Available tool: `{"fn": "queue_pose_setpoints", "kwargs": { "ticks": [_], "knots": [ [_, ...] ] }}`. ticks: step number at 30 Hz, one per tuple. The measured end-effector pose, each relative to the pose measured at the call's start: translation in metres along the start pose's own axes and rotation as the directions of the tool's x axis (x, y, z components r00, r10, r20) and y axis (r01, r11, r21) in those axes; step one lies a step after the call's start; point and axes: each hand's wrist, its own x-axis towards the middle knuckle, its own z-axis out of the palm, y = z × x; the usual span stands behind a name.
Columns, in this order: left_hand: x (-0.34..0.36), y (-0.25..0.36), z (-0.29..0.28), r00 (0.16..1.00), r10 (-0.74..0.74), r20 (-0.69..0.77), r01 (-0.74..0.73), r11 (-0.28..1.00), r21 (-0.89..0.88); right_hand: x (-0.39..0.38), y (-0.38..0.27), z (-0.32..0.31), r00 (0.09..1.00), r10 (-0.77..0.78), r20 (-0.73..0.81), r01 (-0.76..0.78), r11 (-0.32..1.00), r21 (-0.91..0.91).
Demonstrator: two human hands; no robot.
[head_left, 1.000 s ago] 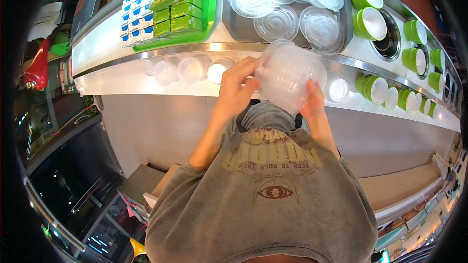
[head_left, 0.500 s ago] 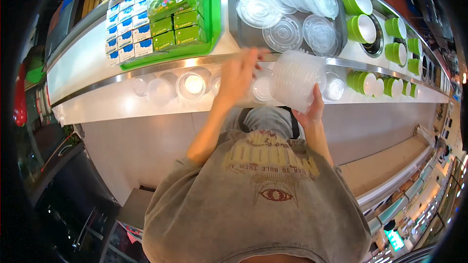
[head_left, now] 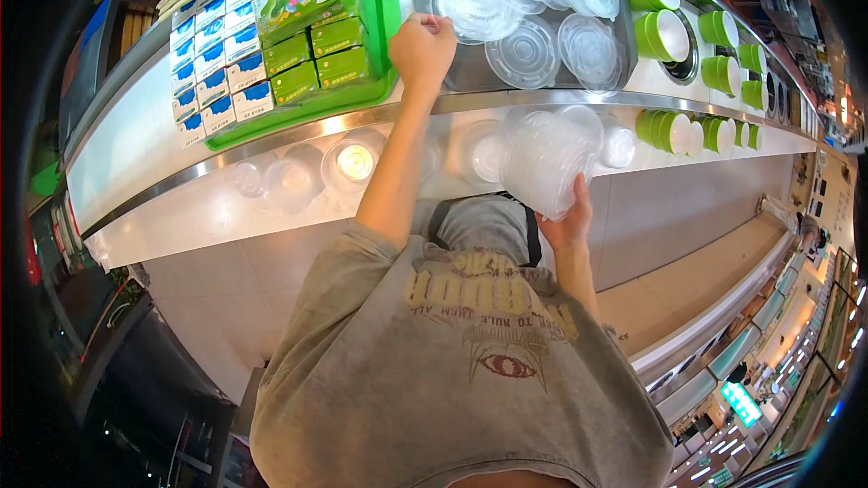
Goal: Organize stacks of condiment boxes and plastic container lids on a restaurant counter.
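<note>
A nested stack of clear plastic bowls (head_left: 547,158) leans tilted over the lower shelf, with my right hand (head_left: 570,212) wrapped round its near right side. My left hand (head_left: 422,52) is curled closed above the upper counter, between the green tray and the grey tray. Whether anything is in its fingers is hidden. Just right of it, round clear plastic lids (head_left: 523,52) lie heaped and overlapping on the grey tray (head_left: 464,79).
Green and white-blue boxed tissue packs (head_left: 294,68) stand on a green tray (head_left: 384,27) at the left. Green paper cups (head_left: 661,35) stand in rows at the right. More clear bowls (head_left: 353,160) sit on the lower shelf (head_left: 172,217), whose metal-edged counter (head_left: 316,124) rises behind.
My left hand has swung up and left, away from the bowl stack to beside the lids, and its fingers have curled in. My right hand keeps its hold, with the stack slightly lower.
</note>
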Motion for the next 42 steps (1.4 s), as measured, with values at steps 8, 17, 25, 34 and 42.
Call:
{"fn": "queue_pose_setpoints", "kwargs": {
  "ticks": [8,17,25,34,42],
  "knots": [
    [-0.079,0.0,-0.07,0.951,0.056,0.304,0.127,0.826,-0.549,0.016,-0.001,0.014,1.0,0.009,0.018,-0.01,1.0,0.01],
    [-0.128,-0.003,-0.097,0.821,0.202,0.534,0.207,0.767,-0.608,0.035,0.007,0.034,0.991,0.03,0.133,-0.023,0.998,-0.05],
    [-0.131,0.01,-0.095,0.778,0.301,0.552,0.101,0.807,-0.582,0.054,0.012,0.017,0.97,0.057,0.238,-0.084,0.991,0.106],
    [-0.027,0.011,-0.029,0.958,0.103,0.269,-0.002,0.936,-0.352,0.054,-0.004,0.003,0.995,0.074,0.069,-0.087,0.975,0.203],
    [0.096,0.034,0.022,0.999,0.028,-0.024,-0.016,0.921,0.389,0.045,-0.009,-0.012,0.998,0.065,0.029,-0.068,0.989,0.133]
  ]
}}
